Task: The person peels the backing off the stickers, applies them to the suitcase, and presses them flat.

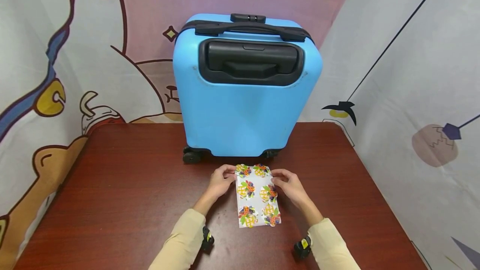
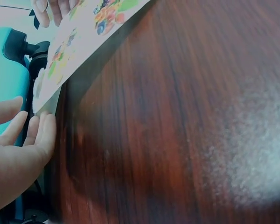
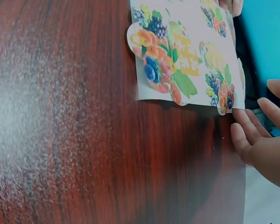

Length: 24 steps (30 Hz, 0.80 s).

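Observation:
A white sheet of fruit stickers (image 1: 257, 195), printed with several colourful fruit clusters, stands out against the brown table in front of a blue suitcase (image 1: 243, 111). My left hand (image 1: 221, 181) is at the sheet's far left corner, fingertips at its edge. On the opposite side, my right hand (image 1: 291, 184) has its fingertips at the far right corner. In the left wrist view the left thumb is apart from the fingers (image 2: 45, 133), and a shadow runs beneath the sheet. Similarly, the right thumb (image 3: 279, 88) stands off from the sheet in the right wrist view.
The suitcase stands upright on its wheels (image 1: 192, 156) at the back of the brown table (image 1: 123, 195), its black handles facing forward. Behind and beside the table hangs a cartoon-printed cloth (image 1: 397, 66). A small black device sits at each wrist.

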Each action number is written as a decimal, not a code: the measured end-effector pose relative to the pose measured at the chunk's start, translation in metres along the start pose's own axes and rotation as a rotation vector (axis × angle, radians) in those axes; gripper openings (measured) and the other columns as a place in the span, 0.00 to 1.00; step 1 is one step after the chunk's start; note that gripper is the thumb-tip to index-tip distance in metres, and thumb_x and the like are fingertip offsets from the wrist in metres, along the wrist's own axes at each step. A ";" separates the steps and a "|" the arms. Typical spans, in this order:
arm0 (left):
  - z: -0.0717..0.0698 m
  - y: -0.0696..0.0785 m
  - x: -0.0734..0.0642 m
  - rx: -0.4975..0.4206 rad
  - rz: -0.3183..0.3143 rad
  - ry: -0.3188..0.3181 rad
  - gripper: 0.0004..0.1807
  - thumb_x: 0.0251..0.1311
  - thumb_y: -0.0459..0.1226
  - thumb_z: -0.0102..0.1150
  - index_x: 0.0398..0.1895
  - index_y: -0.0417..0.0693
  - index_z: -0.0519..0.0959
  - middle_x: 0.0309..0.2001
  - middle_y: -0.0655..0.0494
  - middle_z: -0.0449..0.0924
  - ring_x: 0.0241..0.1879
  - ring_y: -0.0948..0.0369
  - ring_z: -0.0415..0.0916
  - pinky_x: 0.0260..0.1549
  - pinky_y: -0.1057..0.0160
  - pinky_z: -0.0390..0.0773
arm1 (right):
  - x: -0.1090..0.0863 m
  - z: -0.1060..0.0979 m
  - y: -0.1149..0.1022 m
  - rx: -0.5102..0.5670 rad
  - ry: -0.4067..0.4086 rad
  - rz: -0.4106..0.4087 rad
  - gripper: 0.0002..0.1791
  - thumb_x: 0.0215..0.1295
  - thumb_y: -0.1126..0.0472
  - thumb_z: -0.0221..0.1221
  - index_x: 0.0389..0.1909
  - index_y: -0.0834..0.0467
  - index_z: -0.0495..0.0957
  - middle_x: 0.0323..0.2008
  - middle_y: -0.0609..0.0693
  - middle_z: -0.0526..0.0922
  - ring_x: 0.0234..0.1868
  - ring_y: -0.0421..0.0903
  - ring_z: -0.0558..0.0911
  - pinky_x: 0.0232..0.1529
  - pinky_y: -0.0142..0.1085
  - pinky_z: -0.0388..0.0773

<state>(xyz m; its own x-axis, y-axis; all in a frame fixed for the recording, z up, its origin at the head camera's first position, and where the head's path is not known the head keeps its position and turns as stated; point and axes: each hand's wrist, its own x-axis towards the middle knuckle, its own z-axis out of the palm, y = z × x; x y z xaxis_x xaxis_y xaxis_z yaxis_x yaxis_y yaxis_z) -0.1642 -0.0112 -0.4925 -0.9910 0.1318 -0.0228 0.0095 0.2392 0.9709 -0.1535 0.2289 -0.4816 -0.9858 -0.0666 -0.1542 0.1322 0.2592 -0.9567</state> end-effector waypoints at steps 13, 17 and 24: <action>0.004 -0.002 -0.001 0.126 -0.001 0.115 0.07 0.59 0.33 0.57 0.38 0.40 0.80 0.35 0.50 0.79 0.34 0.57 0.76 0.30 0.62 0.75 | -0.002 0.004 -0.002 -0.055 0.017 -0.012 0.12 0.60 0.69 0.56 0.45 0.69 0.78 0.45 0.60 0.74 0.43 0.49 0.74 0.42 0.41 0.76; 0.004 -0.003 -0.002 0.152 0.003 0.132 0.06 0.58 0.33 0.58 0.35 0.41 0.81 0.37 0.49 0.79 0.34 0.55 0.76 0.31 0.61 0.75 | -0.002 0.005 -0.001 -0.116 0.014 -0.044 0.11 0.60 0.69 0.56 0.42 0.69 0.79 0.45 0.60 0.72 0.46 0.51 0.72 0.42 0.35 0.76; 0.003 -0.002 -0.002 0.149 0.023 0.170 0.02 0.55 0.32 0.61 0.30 0.42 0.82 0.34 0.51 0.79 0.31 0.57 0.74 0.31 0.60 0.74 | -0.001 0.008 -0.003 -0.178 0.069 -0.108 0.09 0.61 0.68 0.56 0.38 0.69 0.81 0.42 0.57 0.75 0.46 0.50 0.72 0.43 0.32 0.72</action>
<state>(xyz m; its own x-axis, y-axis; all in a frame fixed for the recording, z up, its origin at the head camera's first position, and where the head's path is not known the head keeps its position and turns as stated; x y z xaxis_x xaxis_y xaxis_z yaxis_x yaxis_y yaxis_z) -0.1622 -0.0090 -0.4949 -0.9984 -0.0219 0.0517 0.0396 0.3787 0.9247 -0.1524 0.2199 -0.4803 -0.9988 -0.0390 -0.0303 0.0111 0.4209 -0.9070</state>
